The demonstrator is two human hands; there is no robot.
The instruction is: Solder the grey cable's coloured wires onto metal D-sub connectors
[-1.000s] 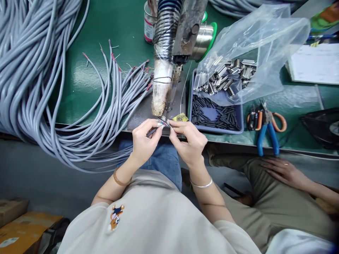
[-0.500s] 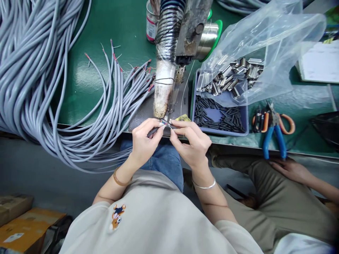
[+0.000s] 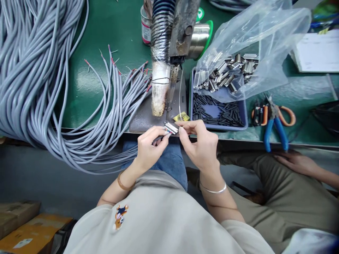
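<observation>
Between my hands is a small metal multi-pin connector point(image 3: 171, 128), with fine coloured wires along its near side. My left hand point(image 3: 150, 144) is closed, pinching the end of a grey cable point(image 3: 158, 139) just behind those wires. Thumb and forefinger of my right hand point(image 3: 200, 143) close on the connector's right end. Just beyond it, the soldering iron's thin tip point(image 3: 167, 114) points down, apart from the connector. A solder wire point(image 3: 179, 95) hangs down to a small yellow piece point(image 3: 181, 116) near my right fingertips.
A large bundle of grey cables point(image 3: 29, 77) lies left. At right, a blue tray point(image 3: 218, 127) holds black tubes point(image 3: 233, 114) and a clear bag with metal connectors point(image 3: 225, 76). Cutters point(image 3: 277, 123) lie further right, near another person's hand point(image 3: 299, 162). A fume hose point(image 3: 159, 77) hangs ahead.
Both hands have drawn the connector toward me and slightly right, away from the iron's tip. My right fingers have shifted to the connector's right end, and the solder wire hangs straighter.
</observation>
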